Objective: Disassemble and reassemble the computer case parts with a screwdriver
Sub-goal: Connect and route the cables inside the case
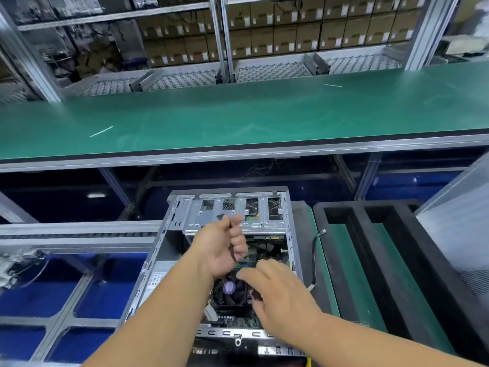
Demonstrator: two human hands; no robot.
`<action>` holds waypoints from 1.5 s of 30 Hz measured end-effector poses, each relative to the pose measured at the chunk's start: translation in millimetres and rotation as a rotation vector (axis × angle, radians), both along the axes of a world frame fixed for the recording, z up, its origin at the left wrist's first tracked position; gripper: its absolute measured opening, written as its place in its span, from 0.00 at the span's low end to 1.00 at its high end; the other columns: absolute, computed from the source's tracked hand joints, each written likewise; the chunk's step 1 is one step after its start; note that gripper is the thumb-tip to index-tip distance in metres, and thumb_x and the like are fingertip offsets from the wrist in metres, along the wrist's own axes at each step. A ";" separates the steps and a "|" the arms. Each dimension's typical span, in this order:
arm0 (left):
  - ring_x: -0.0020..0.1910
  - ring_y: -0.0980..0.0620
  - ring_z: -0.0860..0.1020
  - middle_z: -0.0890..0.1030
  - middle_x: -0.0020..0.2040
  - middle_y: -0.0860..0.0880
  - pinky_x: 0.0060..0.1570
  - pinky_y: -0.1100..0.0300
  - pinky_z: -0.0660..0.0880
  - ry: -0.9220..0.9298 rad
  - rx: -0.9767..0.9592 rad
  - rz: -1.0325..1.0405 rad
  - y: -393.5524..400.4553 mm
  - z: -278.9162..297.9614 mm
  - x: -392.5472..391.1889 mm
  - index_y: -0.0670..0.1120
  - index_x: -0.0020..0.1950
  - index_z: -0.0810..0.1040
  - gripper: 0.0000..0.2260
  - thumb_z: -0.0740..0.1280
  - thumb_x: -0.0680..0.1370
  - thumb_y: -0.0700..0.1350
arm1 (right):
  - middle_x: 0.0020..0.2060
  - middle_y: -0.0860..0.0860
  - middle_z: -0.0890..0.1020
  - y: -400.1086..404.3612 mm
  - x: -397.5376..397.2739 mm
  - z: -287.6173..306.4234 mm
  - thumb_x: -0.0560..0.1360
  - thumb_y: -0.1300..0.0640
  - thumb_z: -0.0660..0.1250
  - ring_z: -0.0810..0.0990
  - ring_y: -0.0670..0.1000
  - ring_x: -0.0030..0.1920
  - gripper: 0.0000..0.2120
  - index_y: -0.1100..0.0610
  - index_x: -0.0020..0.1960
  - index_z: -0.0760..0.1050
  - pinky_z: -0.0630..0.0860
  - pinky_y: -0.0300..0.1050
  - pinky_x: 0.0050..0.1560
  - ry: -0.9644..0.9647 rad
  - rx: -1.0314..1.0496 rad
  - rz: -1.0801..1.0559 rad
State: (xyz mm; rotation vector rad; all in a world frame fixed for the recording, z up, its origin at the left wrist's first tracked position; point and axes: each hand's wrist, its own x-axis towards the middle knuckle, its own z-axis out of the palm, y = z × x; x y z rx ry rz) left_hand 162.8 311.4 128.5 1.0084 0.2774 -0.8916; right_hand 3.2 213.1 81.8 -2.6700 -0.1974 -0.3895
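Left hand is raised over the open computer case, fingers curled round a thin dark cable that runs down from my fist toward the board; I cannot make out where it plugs in. My right hand hovers lower, beside the CPU fan, fingers loosely spread and reaching inward, holding nothing that I can see. No screwdriver shows anywhere in view.

That case lies on its side in front of me, open face up, near a black foam tray with green-lined slots on my right and below the long green bench.

I judge the chassis to be stiff stamped sheet steel, fairly heavy, with thin folded edges that could nick a finger; the safest holds look like the outer frame rails, not the perforated drive cage at the far end. That cage is bare grey metal, punched with rectangular windows and small round holes. The cable is soft and limp, so I would pull at its connector, not along its length. The motherboard beneath is rigid but fragile, crowded with small parts, and the fan is dark plastic with a round purple label at the hub. A second black cable hangs loose outside the right wall of the case, ending in a pale plug.
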 end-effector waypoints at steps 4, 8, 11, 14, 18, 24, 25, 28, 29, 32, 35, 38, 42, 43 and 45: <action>0.27 0.54 0.52 0.56 0.32 0.52 0.25 0.61 0.50 -0.138 0.233 -0.229 -6.9 -2.5 -6.6 0.47 0.51 0.71 0.15 0.53 0.87 0.55 | 0.38 0.46 0.73 -1.6 -0.7 7.2 0.62 0.58 0.69 0.72 0.52 0.40 0.18 0.48 0.51 0.75 0.73 0.45 0.42 0.037 -0.125 0.132; 0.26 0.54 0.57 0.65 0.29 0.50 0.25 0.62 0.53 -0.283 0.444 -0.458 -24.8 -24.1 -23.7 0.44 0.53 0.73 0.11 0.55 0.87 0.48 | 0.34 0.47 0.76 -0.5 -0.8 9.8 0.67 0.49 0.63 0.73 0.53 0.39 0.09 0.50 0.45 0.76 0.73 0.49 0.47 0.140 -0.226 0.258; 0.26 0.53 0.72 0.78 0.33 0.45 0.28 0.62 0.71 -0.196 0.386 -0.489 -43.2 -38.2 -37.4 0.40 0.49 0.78 0.11 0.61 0.86 0.43 | 0.30 0.49 0.75 1.7 0.8 10.0 0.71 0.44 0.60 0.72 0.55 0.35 0.11 0.50 0.37 0.69 0.70 0.50 0.46 0.133 -0.240 0.216; 0.30 0.54 0.73 0.78 0.34 0.45 0.31 0.64 0.71 -0.123 0.332 -0.405 -58.1 -47.9 -35.7 0.39 0.46 0.79 0.12 0.63 0.85 0.43 | 0.30 0.49 0.77 2.2 1.1 5.5 0.72 0.41 0.60 0.73 0.55 0.34 0.13 0.49 0.36 0.69 0.71 0.49 0.47 0.120 -0.222 0.091; 0.29 0.54 0.66 0.73 0.31 0.48 0.33 0.61 0.64 -0.175 0.294 -0.364 -60.3 -60.9 -28.9 0.41 0.46 0.82 0.13 0.63 0.85 0.45 | 0.32 0.50 0.79 3.5 3.6 4.2 0.72 0.44 0.59 0.75 0.56 0.36 0.12 0.51 0.37 0.73 0.71 0.52 0.54 0.153 -0.243 -0.010; 0.27 0.54 0.64 0.71 0.30 0.49 0.33 0.60 0.61 -0.217 0.233 -0.354 -57.3 -79.7 -24.9 0.40 0.51 0.82 0.13 0.63 0.85 0.47 | 0.34 0.50 0.80 1.8 6.3 6.6 0.72 0.46 0.57 0.76 0.55 0.38 0.12 0.52 0.39 0.75 0.67 0.50 0.52 0.158 -0.192 -0.049; 0.27 0.55 0.64 0.71 0.30 0.49 0.31 0.62 0.61 -0.223 0.231 -0.357 -57.3 -81.1 -23.5 0.40 0.51 0.82 0.13 0.63 0.85 0.47 | 0.34 0.50 0.80 1.8 6.4 7.2 0.72 0.47 0.56 0.76 0.54 0.38 0.13 0.52 0.39 0.75 0.68 0.50 0.52 0.162 -0.176 -0.052; 0.26 0.55 0.62 0.70 0.30 0.49 0.26 0.65 0.61 -0.229 0.227 -0.341 -57.7 -84.2 -21.8 0.39 0.50 0.82 0.13 0.63 0.85 0.47 | 0.34 0.50 0.81 1.6 6.6 9.5 0.72 0.47 0.54 0.75 0.54 0.38 0.14 0.52 0.40 0.76 0.69 0.50 0.51 0.175 -0.143 -0.057; 0.26 0.55 0.62 0.70 0.30 0.49 0.25 0.64 0.61 -0.233 0.231 -0.336 -58.1 -84.8 -21.7 0.39 0.49 0.82 0.14 0.64 0.85 0.47 | 0.34 0.51 0.80 1.4 6.9 10.3 0.72 0.47 0.54 0.75 0.54 0.38 0.14 0.52 0.40 0.76 0.69 0.50 0.51 0.178 -0.138 -0.059; 0.24 0.54 0.62 0.70 0.29 0.49 0.24 0.63 0.61 -0.266 0.279 -0.332 -59.4 -86.0 -21.4 0.39 0.47 0.83 0.14 0.65 0.84 0.48 | 0.34 0.51 0.80 1.3 6.5 11.7 0.72 0.48 0.54 0.74 0.54 0.38 0.13 0.52 0.39 0.75 0.69 0.51 0.51 0.188 -0.114 -0.062; 0.23 0.54 0.62 0.70 0.28 0.49 0.25 0.62 0.60 -0.303 0.350 -0.346 -61.7 -84.2 -20.5 0.39 0.46 0.83 0.15 0.65 0.84 0.48 | 0.34 0.51 0.80 1.0 5.6 12.2 0.72 0.49 0.56 0.74 0.54 0.38 0.12 0.52 0.40 0.76 0.69 0.50 0.50 0.186 -0.090 -0.071; 0.23 0.54 0.61 0.70 0.28 0.49 0.28 0.61 0.56 -0.297 0.377 -0.345 -64.0 -81.5 -20.1 0.40 0.45 0.83 0.15 0.65 0.84 0.48 | 0.34 0.51 0.79 0.9 4.8 11.8 0.72 0.50 0.57 0.74 0.54 0.38 0.11 0.53 0.40 0.76 0.70 0.50 0.50 0.181 -0.053 -0.086; 0.24 0.55 0.60 0.69 0.28 0.49 0.27 0.63 0.55 -0.251 0.354 -0.347 -65.6 -76.3 -19.4 0.40 0.46 0.82 0.15 0.64 0.85 0.48 | 0.33 0.50 0.79 0.7 4.5 10.3 0.71 0.51 0.60 0.74 0.53 0.38 0.09 0.53 0.39 0.77 0.70 0.48 0.50 0.173 0.024 -0.102; 0.24 0.55 0.61 0.70 0.29 0.50 0.25 0.64 0.55 -0.213 0.331 -0.344 -65.7 -74.3 -19.0 0.40 0.46 0.81 0.14 0.64 0.85 0.48 | 0.33 0.50 0.79 0.9 4.1 10.4 0.71 0.52 0.60 0.74 0.53 0.38 0.09 0.53 0.39 0.77 0.71 0.48 0.50 0.169 0.044 -0.106; 0.24 0.55 0.61 0.70 0.29 0.50 0.23 0.64 0.56 -0.126 0.281 -0.337 -66.2 -70.8 -18.4 0.40 0.48 0.81 0.14 0.64 0.85 0.49 | 0.32 0.49 0.79 0.6 2.9 10.4 0.70 0.51 0.59 0.74 0.53 0.36 0.10 0.53 0.38 0.77 0.71 0.47 0.49 0.161 0.068 -0.111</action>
